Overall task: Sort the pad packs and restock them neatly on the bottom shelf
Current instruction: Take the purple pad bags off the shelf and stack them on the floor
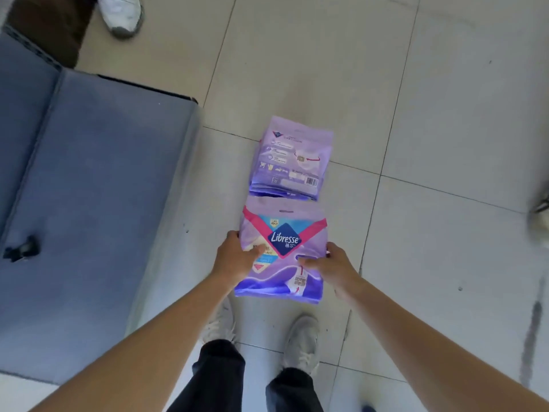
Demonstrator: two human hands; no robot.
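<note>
A purple Libresse pad pack [283, 233] with a pink V and blue logo faces up between my hands, above my feet. My left hand [236, 257] grips its left edge, thumb on the front. My right hand [329, 263] grips its right edge, thumb laid over the front. Just beyond it, a small stack of purple pad packs [292, 162] lies on the tiled floor, back side up with a barcode showing. No shelf is in view.
A blue-grey padded surface [98, 185] fills the left side, with a small dark object [22, 248] on it. Another person's white shoe [121, 13] is at the top left; another shoe [542, 212] is at the right edge. Pale floor tiles [445, 114] spread to the right.
</note>
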